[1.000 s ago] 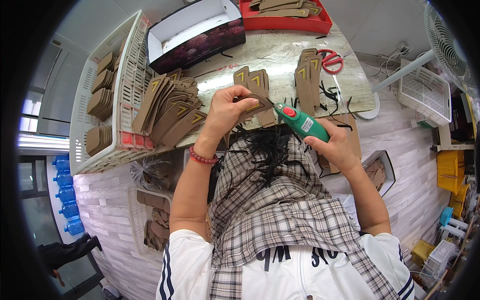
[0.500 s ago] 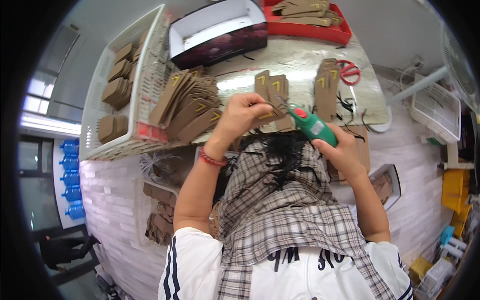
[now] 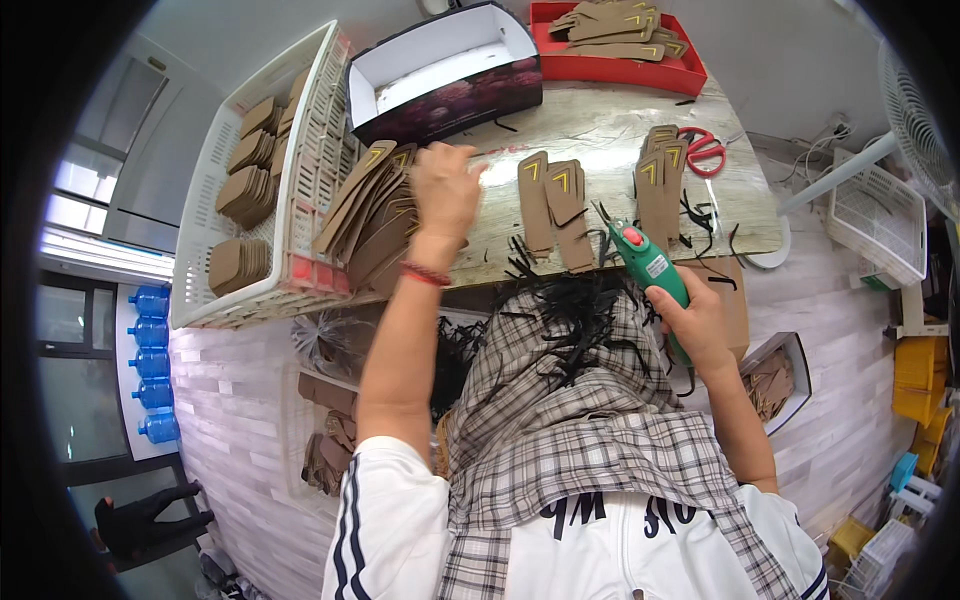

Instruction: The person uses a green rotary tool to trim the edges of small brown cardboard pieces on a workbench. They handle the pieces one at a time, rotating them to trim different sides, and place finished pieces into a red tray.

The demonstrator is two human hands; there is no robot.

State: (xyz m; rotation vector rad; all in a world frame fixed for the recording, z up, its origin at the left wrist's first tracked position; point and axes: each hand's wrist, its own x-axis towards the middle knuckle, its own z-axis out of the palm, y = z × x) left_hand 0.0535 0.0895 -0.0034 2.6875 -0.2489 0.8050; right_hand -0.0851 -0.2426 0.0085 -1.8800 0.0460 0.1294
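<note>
Tool [image 3: 650,256], green, in right hand [image 3: 698,316], fingers wrapped round it, near right. Left hand [image 3: 446,192] by brown pieces [image 3: 370,215], left; cannot tell if fingers hold any.

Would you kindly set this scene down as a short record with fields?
Left hand: over the edge of the fanned brown pieces; grasp unclear
Right hand: holding a green handheld tool
Left end of table: white crate with more brown pieces
Far edge: dark box with white interior; red tray of brown pieces
Right end: red-handled scissors
Lap: black strips on checked apron
</note>
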